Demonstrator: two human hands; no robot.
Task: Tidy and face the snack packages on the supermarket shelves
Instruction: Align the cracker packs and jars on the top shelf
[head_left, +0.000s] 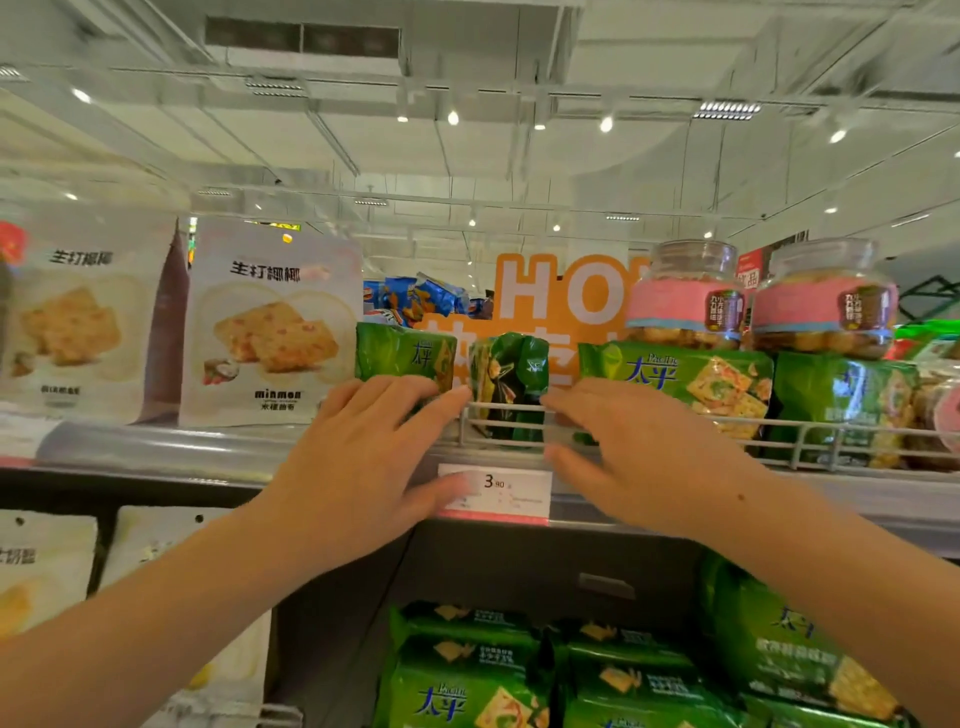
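On the upper shelf a small dark-green cracker pack (511, 382) stands on end behind the wire rail (810, 441). My left hand (363, 457) reaches up with straight fingers; its fingertips touch that pack's left side and lie over the bottom of a crumpled green pack (400, 351). Opposite it, my right hand (639, 457) has straight fingers too, the index tip at the standing pack's right side and in front of a wide green cracker pack (691, 376). Neither hand grips anything.
White cracker pouches (270, 322) stand at the left. Two clear cookie jars (685, 296) (826, 299) sit on top of the green packs. Behind are an orange sign (561, 296) and blue packets (415, 296). A price tag (511, 493) marks the shelf edge. More green packs (467, 675) fill the lower shelf.
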